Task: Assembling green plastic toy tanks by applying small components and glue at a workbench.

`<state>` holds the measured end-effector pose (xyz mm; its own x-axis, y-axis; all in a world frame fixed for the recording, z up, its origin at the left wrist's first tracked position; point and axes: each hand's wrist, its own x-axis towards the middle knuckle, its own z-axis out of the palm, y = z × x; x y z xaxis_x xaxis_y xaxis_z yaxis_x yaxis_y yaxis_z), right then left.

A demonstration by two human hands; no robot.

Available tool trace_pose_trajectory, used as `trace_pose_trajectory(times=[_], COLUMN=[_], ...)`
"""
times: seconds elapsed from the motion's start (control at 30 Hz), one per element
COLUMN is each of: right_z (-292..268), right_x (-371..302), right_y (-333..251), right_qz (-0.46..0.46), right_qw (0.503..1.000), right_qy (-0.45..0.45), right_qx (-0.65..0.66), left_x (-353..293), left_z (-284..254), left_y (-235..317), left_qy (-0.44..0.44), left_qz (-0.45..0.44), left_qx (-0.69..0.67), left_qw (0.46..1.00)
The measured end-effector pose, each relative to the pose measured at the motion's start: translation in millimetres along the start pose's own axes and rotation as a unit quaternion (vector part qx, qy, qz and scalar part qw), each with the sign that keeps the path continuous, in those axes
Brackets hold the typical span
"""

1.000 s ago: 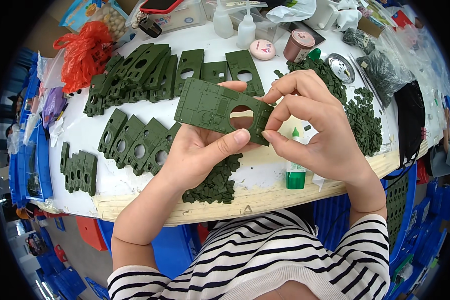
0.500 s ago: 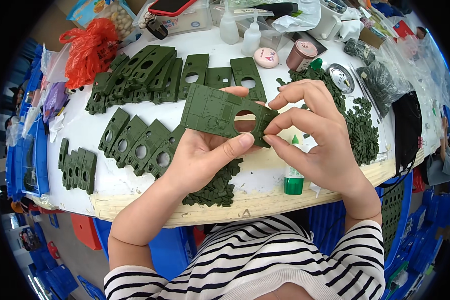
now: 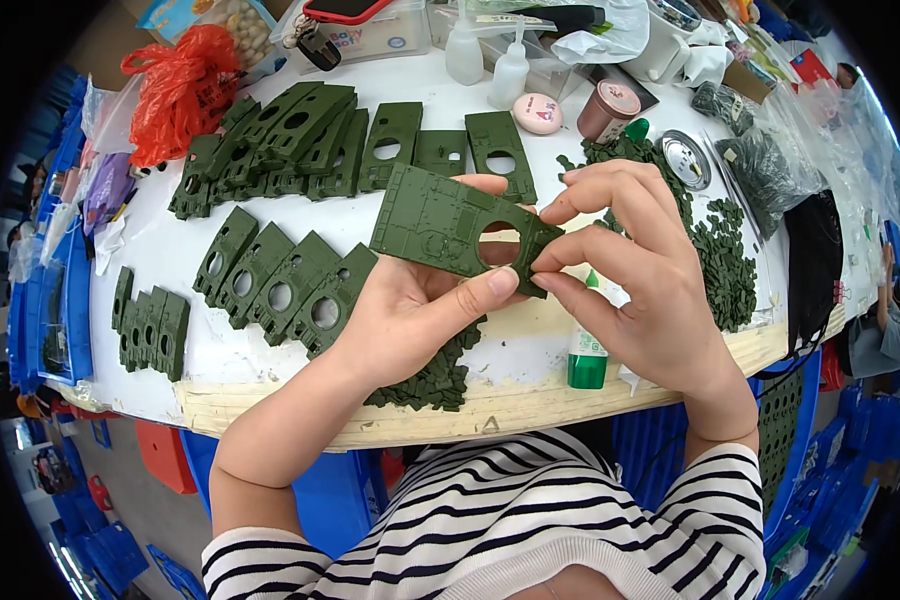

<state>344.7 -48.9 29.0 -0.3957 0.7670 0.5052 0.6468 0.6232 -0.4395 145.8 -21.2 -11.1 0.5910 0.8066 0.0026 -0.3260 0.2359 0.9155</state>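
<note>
Left hand (image 3: 420,318) holds 1 green panel (image 3: 438,218); right hand (image 3: 652,282) touches its end.

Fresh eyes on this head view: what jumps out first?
The round-holed green panel, mid-picture, held in the left hand with the right hand at its right end. Then the crumpled bright red bag at upper left, and the heap of small green pieces at right.

Table (image 3: 232,352): white top, pale strip (image 3: 300,405) along near edge. On it: holed green panels (image 3: 280,150), left and far left; small green pieces heaped near middle (image 3: 432,385) and right (image 3: 727,275); green-and-white bottle (image 3: 588,371), near right.
</note>
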Motion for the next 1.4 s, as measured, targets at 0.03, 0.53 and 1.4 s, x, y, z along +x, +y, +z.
trace_pose_trajectory(times=[0.03, 0.53, 1.4], right_z=[-0.1, 0.2, 0.2], right_x=[0.0, -1.7, -3.4], right_y=[0.2, -1.5, -2.5], right_qz=[-0.003, 0.024, 0.028], right_qw=[1.000, 1.000, 1.000], right_qy=[0.000, 0.007, 0.000], right_qx=[-0.002, -0.001, 0.002], left_x=[-0.2, 0.7, 1.1], left_z=[0.1, 2.6, 2.6], left_y=[0.5, -1.5, -3.2], left_qy=[0.001, 0.006, -0.010], left_qz=[-0.007, 0.029, 0.022], left_qx=[0.002, 0.002, 0.010], left_qw=[1.000, 1.000, 1.000])
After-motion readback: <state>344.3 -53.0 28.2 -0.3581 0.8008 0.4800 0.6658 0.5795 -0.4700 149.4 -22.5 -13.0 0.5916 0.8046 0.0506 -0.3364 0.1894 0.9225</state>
